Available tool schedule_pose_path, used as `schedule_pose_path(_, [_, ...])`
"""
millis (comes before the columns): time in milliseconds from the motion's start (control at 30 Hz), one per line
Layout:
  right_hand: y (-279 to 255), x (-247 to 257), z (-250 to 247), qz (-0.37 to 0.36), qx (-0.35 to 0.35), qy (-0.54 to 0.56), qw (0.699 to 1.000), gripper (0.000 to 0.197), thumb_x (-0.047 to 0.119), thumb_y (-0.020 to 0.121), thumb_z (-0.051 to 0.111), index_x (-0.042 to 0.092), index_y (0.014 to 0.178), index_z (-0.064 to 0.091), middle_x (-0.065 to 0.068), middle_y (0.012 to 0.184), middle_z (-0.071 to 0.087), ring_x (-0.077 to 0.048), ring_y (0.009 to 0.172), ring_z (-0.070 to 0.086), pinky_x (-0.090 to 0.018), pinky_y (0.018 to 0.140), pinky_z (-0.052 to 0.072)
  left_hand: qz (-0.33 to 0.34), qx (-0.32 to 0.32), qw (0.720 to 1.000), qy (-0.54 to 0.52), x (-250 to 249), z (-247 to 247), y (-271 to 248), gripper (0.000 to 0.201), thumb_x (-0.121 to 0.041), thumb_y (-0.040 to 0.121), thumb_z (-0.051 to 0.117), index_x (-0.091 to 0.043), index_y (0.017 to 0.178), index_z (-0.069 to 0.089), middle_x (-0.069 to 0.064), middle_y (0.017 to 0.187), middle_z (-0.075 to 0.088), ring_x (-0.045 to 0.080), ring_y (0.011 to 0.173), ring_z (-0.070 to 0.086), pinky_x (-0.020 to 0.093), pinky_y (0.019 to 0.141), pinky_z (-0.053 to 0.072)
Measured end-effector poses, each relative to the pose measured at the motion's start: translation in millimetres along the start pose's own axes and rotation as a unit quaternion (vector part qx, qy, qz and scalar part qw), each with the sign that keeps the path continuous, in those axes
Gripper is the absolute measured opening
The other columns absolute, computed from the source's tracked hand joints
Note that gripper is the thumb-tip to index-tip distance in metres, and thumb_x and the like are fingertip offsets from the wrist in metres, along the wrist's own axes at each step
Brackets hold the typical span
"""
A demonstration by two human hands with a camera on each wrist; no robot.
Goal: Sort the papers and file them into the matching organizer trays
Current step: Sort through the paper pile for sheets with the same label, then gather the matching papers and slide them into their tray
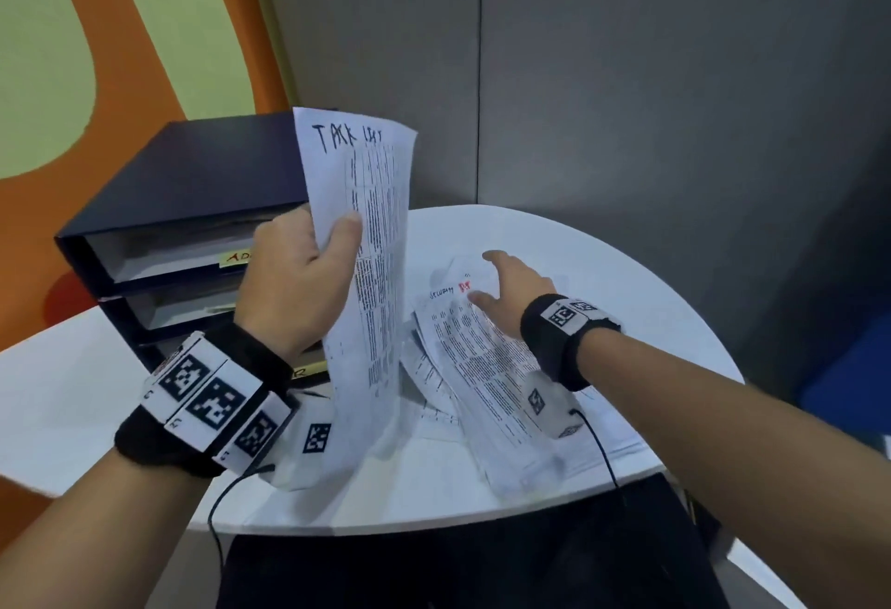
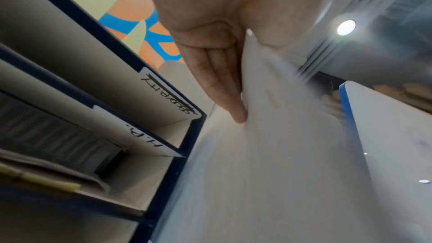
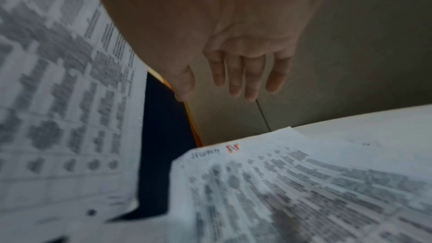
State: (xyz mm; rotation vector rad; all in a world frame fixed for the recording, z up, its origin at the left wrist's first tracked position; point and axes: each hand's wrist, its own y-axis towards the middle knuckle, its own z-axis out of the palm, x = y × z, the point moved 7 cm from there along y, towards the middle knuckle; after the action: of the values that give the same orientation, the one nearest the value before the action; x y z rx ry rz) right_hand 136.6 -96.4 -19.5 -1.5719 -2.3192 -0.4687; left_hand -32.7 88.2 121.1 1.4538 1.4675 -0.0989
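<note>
My left hand [image 1: 308,266] pinches a printed sheet [image 1: 371,242] headed with handwriting and holds it upright in front of the dark blue organizer [image 1: 183,203]. In the left wrist view the fingers [image 2: 219,84] lie flat against the back of the sheet [image 2: 268,136], beside trays [image 2: 131,99] labelled in handwriting. My right hand [image 1: 511,285] hovers with fingers spread over the loose pile of papers [image 1: 487,367] on the white table [image 1: 627,280]. The top sheet [image 3: 292,182] carries a handwritten word and a red mark. The right hand [image 3: 236,73] holds nothing.
The organizer stands at the table's back left against an orange and green wall [image 1: 72,53]. Its stacked trays hold some papers and carry yellow labels [image 1: 236,257]. A grey partition [image 1: 627,78] stands behind the table. Cables hang off the table's near edge [image 1: 434,519].
</note>
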Motion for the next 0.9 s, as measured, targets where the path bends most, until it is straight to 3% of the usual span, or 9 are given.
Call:
schedule_pose_path(100, [-19, 2, -18, 0.018, -0.024, 0.184, 0.982, 0.059, 0.048, 0.094, 0.047, 0.022, 0.145, 0.032, 0.000, 0.147, 0.042, -0.021, 0.130, 0.045, -0.040, 0.108, 0.035, 0.005, 0.012, 0.997, -0.082, -13, 1, -6, 0.022, -0.022, 0.102, 0.050, -0.025, 0.092, 0.069, -0.022, 0.083, 0.070, -0.003, 0.076, 0.066, 0.017, 0.065, 0.049])
schedule_pose_path(167, [-34, 1, -29, 0.034, -0.022, 0.290, 0.956, 0.059, 0.049, 0.095, 0.045, 0.023, 0.146, 0.030, 0.001, 0.148, 0.040, -0.019, 0.132, 0.042, -0.040, 0.108, 0.036, -0.016, 0.032, 0.987, -0.155, -12, 4, -10, 0.020, -0.021, 0.102, 0.050, -0.022, 0.111, 0.068, -0.012, 0.106, 0.073, 0.005, 0.097, 0.070, 0.024, 0.079, 0.055])
schedule_pose_path(267, [-60, -1, -39, 0.047, 0.009, 0.405, 0.913, 0.059, 0.046, 0.097, 0.043, 0.023, 0.149, 0.025, 0.004, 0.149, 0.035, -0.014, 0.136, 0.036, -0.027, 0.096, 0.037, -0.121, 0.049, 0.959, -0.251, 7, 11, -25, 0.019, -0.018, 0.099, 0.052, -0.018, 0.106, 0.070, -0.007, 0.098, 0.076, 0.011, 0.088, 0.073, 0.028, 0.073, 0.058])
schedule_pose_path(400, [-92, -1, -33, 0.022, 0.047, 0.414, 0.909, 0.053, 0.048, 0.097, 0.038, 0.024, 0.144, 0.030, 0.010, 0.139, 0.044, -0.012, 0.123, 0.046, -0.016, 0.088, 0.038, -0.241, 0.088, 0.924, -0.283, 43, 33, -53, 0.023, -0.024, 0.098, 0.052, -0.018, 0.115, 0.067, 0.003, 0.114, 0.072, 0.025, 0.105, 0.068, 0.040, 0.090, 0.055])
schedule_pose_path(500, [-106, -10, -19, 0.013, 0.049, 0.428, 0.903, 0.048, 0.049, 0.092, 0.047, 0.022, 0.132, 0.045, 0.011, 0.125, 0.057, -0.008, 0.112, 0.055, -0.026, 0.092, 0.043, -0.289, 0.109, 0.899, -0.310, 67, 52, -69, 0.028, -0.024, 0.099, 0.052, -0.015, 0.123, 0.063, 0.004, 0.123, 0.069, 0.025, 0.116, 0.063, 0.042, 0.102, 0.047])
schedule_pose_path(633, [-112, -16, -18, 0.004, 0.018, 0.424, 0.905, 0.013, 0.029, 0.092, 0.059, 0.020, 0.101, 0.064, 0.009, 0.096, 0.071, 0.000, 0.083, 0.066, -0.013, 0.066, 0.046, -0.336, 0.112, 0.884, -0.303, 87, 64, -84, 0.032, -0.026, 0.101, 0.050, -0.017, 0.131, 0.057, -0.006, 0.130, 0.063, 0.014, 0.124, 0.056, 0.035, 0.107, 0.039])
schedule_pose_path(700, [-110, -22, -16, 0.015, 0.009, 0.423, 0.906, 0.027, 0.033, 0.090, 0.063, 0.010, 0.104, 0.064, 0.004, 0.106, 0.068, 0.002, 0.090, 0.063, -0.011, 0.077, 0.045, -0.356, 0.107, 0.879, -0.300, 95, 65, -88, 0.040, -0.027, 0.100, 0.052, -0.012, 0.137, 0.052, -0.003, 0.136, 0.060, 0.017, 0.127, 0.053, 0.036, 0.110, 0.037])
schedule_pose_path(800, [-107, -31, -8, 0.033, 0.000, 0.437, 0.899, 0.056, 0.048, 0.081, 0.069, 0.006, 0.116, 0.059, 0.002, 0.122, 0.062, -0.011, 0.116, 0.056, -0.022, 0.096, 0.040, -0.389, 0.096, 0.862, -0.311, 106, 65, -91, 0.045, -0.025, 0.099, 0.055, -0.005, 0.139, 0.051, 0.004, 0.137, 0.059, 0.022, 0.127, 0.055, 0.045, 0.113, 0.036])
schedule_pose_path(900, [-110, -22, -6, 0.034, 0.015, 0.462, 0.886, 0.008, 0.013, 0.092, 0.060, 0.018, 0.097, 0.063, 0.013, 0.098, 0.068, 0.012, 0.088, 0.064, 0.001, 0.071, 0.042, -0.410, 0.089, 0.852, -0.313, 114, 66, -92, 0.045, -0.025, 0.097, 0.058, -0.004, 0.137, 0.053, 0.004, 0.135, 0.061, 0.023, 0.126, 0.056, 0.045, 0.113, 0.036])
